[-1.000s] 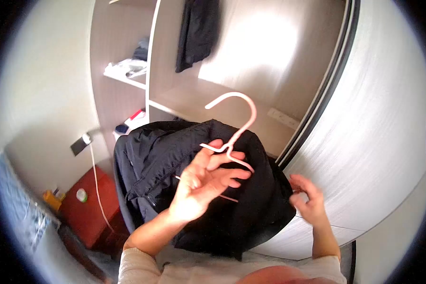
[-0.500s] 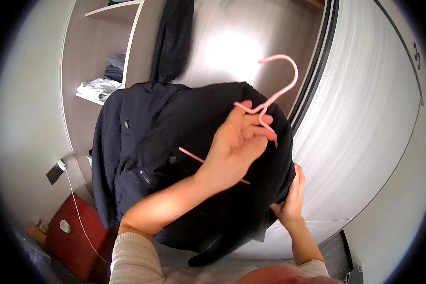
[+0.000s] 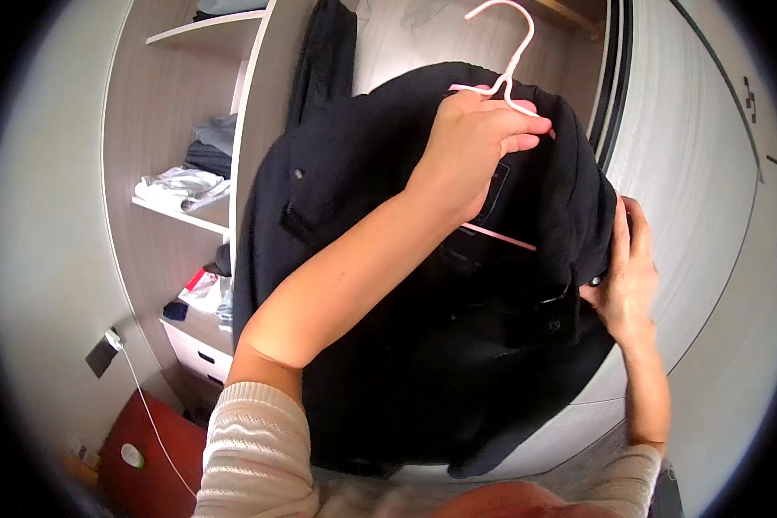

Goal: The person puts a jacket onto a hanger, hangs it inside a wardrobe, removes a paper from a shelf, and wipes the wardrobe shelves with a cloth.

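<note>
A pink hanger (image 3: 523, 53) has its hook pointing up and its lower bar inside the collar of a black jacket (image 3: 380, 345). My left hand (image 3: 479, 142) is closed around the hanger's neck and shoulder, over the jacket's collar. On the right, my right hand (image 3: 628, 268) grips the jacket's edge near a snap button, its fingers behind the cloth. The jacket hangs in front of me, and my left forearm crosses over it.
Behind the jacket is an open wardrobe with another dark garment (image 3: 332, 56). Shelves at the left hold folded clothes (image 3: 181, 186). A white sliding door (image 3: 682, 173) stands right. A red cabinet (image 3: 151, 457) and plugged-in cable (image 3: 151, 414) are at lower left.
My left hand has raised the hanger and the jacket up and to the right. My right hand, apart from the jacket's edge earlier, has closed on it and moved up and right.
</note>
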Available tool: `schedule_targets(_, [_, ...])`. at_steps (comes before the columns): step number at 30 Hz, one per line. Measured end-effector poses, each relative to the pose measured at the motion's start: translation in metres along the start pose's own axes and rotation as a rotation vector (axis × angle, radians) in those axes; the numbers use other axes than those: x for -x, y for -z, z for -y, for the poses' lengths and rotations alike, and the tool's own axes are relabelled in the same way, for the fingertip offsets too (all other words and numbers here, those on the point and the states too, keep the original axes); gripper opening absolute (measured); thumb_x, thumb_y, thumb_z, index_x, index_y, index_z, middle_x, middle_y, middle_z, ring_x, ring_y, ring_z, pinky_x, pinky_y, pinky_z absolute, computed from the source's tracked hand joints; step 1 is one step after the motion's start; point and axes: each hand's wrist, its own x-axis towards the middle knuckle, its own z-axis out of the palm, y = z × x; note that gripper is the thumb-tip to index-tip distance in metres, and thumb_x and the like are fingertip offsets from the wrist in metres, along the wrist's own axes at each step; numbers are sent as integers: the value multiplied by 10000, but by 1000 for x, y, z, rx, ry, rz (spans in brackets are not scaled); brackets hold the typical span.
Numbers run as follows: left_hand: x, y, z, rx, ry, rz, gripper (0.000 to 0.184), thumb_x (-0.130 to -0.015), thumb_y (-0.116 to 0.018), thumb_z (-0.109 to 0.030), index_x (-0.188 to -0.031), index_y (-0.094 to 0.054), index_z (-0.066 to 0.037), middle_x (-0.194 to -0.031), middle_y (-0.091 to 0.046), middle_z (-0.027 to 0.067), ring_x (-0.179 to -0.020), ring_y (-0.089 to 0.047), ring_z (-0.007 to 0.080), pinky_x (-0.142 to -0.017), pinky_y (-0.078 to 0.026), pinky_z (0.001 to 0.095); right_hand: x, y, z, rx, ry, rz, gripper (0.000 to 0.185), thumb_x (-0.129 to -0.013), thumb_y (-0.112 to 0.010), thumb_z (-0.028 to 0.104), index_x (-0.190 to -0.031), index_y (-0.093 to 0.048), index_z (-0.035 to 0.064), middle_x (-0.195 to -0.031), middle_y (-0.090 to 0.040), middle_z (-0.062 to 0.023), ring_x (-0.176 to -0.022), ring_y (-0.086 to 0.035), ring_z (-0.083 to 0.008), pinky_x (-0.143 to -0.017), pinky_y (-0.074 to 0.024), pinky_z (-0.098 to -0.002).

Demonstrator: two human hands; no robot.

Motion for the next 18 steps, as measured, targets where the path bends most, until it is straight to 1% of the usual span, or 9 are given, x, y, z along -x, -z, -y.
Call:
schedule_targets(3, [-23,19,-5,109,40,19,167,-801,-514,9,-889,-579,135,-934,-607,213,-878,-620,273,-804,-492,331,-26,15,14,138,-3,103,1144,-378,-829,93,-1371,-259,105,-1251,-392,-139,-1083,-471,-327,-815,-494,-386])
schedule_targets(4, [-32,26,-2,147,32,36,172,-801,-502,19,-892,-569,149,-930,-604,228,-862,-623,282,-798,-496,334,-32,14,15,181,14,113,1114,-410,-821,102,-1370,-256,104,-1227,-403,-144,-1062,-484,-322,-795,-503,-381])
schedule_targets(7, [-55,39,0,169,100,-9,187,-803,-490,17,-898,-550,166,-936,-598,247,-877,-617,294,-813,-489,348,-53,15,23,239,-53,205,1094,-439,-815,109,-1373,-246,101,-1223,-406,-150,-1049,-497,-317,-805,-500,-379])
schedule_targets(8, [-50,41,23,168,112,1,211,-808,-476,7,-920,-533,176,-944,-592,260,-893,-609,308,-833,-480,371,-37,-3,20,280,-62,182,1069,-471,-808,105,-1377,-240,112,-1201,-420,-148,-1043,-505,-312,-807,-499,-377])
schedule_targets(11, [-72,53,26,242,166,-16,217,-813,-464,-15,-921,-526,163,-946,-590,265,-901,-602,328,-845,-474,392,-57,-6,20,377,14,101,1053,-494,-804,106,-1380,-235,125,-1177,-434,-143,-1045,-507,-310,-814,-498,-378])
schedule_targets(12, [-84,61,33,272,170,-12,212,-809,-460,-13,-919,-518,158,-944,-588,269,-904,-602,336,-859,-470,402,-64,-8,19,409,20,91,1018,-531,-794,115,-1382,-236,150,-1163,-443,-142,-1023,-524,-312,-808,-504,-381])
schedule_targets(15, [-106,70,39,350,221,5,254,-815,-418,-9,-976,-464,181,-1015,-549,313,-997,-551,387,-933,-425,447,-81,-9,11,457,26,124,1001,-549,-790,129,-1383,-237,171,-1147,-450,-140,-974,-552,-313,-796,-511,-383])
schedule_targets(16, [-112,70,41,365,222,9,270,-821,-402,-16,-989,-448,191,-1047,-528,334,-1033,-526,403,-957,-404,458,-86,-6,9,447,37,108,950,-578,-779,150,-1376,-264,193,-1075,-477,-123,-917,-577,-297,-768,-519,-380])
schedule_targets(18, [-126,73,43,399,260,79,301,-827,-399,-21,-1029,-444,197,-1076,-521,337,-1061,-517,394,-966,-400,439,-96,-2,1,488,27,114,918,-588,-772,163,-1368,-288,196,-1020,-490,-114,-882,-585,-287,-760,-520,-377])
